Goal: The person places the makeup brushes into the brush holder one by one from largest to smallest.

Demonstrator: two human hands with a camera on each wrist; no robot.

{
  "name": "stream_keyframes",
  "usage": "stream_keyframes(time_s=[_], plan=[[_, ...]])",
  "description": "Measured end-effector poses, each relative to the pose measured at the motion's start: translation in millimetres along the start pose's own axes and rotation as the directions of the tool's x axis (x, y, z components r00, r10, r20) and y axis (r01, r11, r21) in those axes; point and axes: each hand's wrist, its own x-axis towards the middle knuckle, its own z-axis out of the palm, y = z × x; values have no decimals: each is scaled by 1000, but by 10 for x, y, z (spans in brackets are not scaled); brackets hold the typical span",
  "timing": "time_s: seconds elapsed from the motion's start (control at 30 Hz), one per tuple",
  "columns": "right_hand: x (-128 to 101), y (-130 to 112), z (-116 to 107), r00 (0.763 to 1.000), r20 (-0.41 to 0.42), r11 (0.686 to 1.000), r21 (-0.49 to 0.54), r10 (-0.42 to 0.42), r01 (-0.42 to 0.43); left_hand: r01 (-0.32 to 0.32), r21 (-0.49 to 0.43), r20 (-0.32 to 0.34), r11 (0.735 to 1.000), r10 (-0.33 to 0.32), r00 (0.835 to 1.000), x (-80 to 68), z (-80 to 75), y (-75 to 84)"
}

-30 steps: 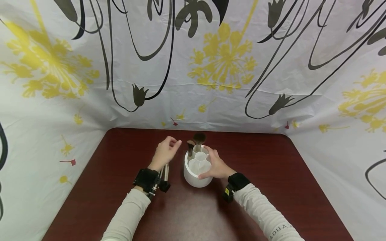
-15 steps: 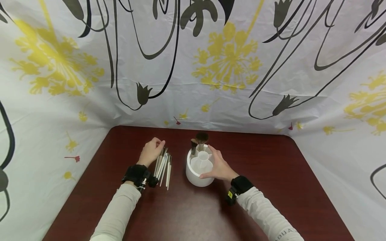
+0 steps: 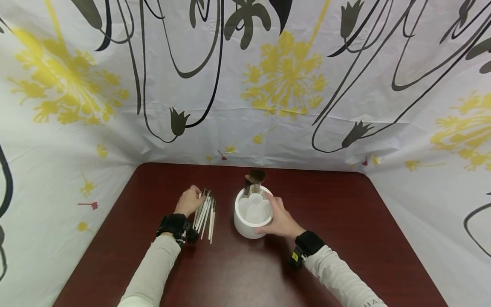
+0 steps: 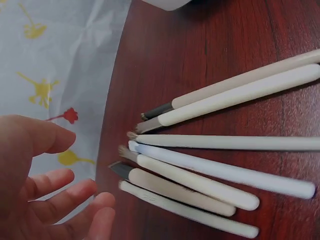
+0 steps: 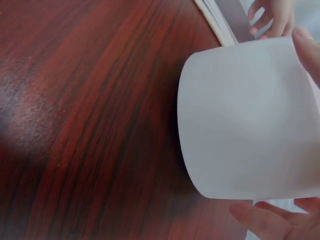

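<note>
My left hand (image 3: 189, 201) hovers at the bristle ends of several slim makeup brushes (image 3: 205, 216) lying side by side on the table. In the left wrist view its fingers (image 4: 50, 200) are apart, holding nothing, just off the brush tips. Those brushes have white and beige handles (image 4: 210, 102), some with dark ferrules. My right hand (image 3: 283, 219) grips a round white brush holder (image 3: 245, 228) by its right side, thumb at the near rim and fingers at the far side. The holder has divided compartments; two dark fluffy makeup brushes (image 3: 257, 175) stand upright in the back ones.
The dark red wooden table (image 3: 245, 273) has rounded far corners. Behind and beside it hangs a white patterned cloth (image 3: 230, 98) with yellow and grey flowers. Black camera straps (image 3: 174, 225) circle both wrists.
My left hand has moved left and down from beside the holder to the lying brushes, uncovering them. My right hand stays on the brush holder.
</note>
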Motion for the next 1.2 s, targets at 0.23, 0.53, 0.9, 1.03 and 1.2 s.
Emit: stream_keyframes(time_s=[0.23,0.53,0.9,1.03,1.2], plan=[[58,-58,-63,999,-40,998,-60,17,-19,-9,22,14,1000,9,1000,19,32,-37],[193,-91,-56,994,28,994,-47,104,-103,29,25,50,999,-30,998,16,90,-82],[256,6,-38,994,73,996,10,84,-85,28,36,13,999,-28,1000,68,151,-121],[253,1,-30,992,77,995,27,96,-98,16,33,-18,999,-15,1000,79,173,-140],[249,1,-29,992,78,993,39,104,-107,-11,60,-28,998,13,1000,91,180,-129]])
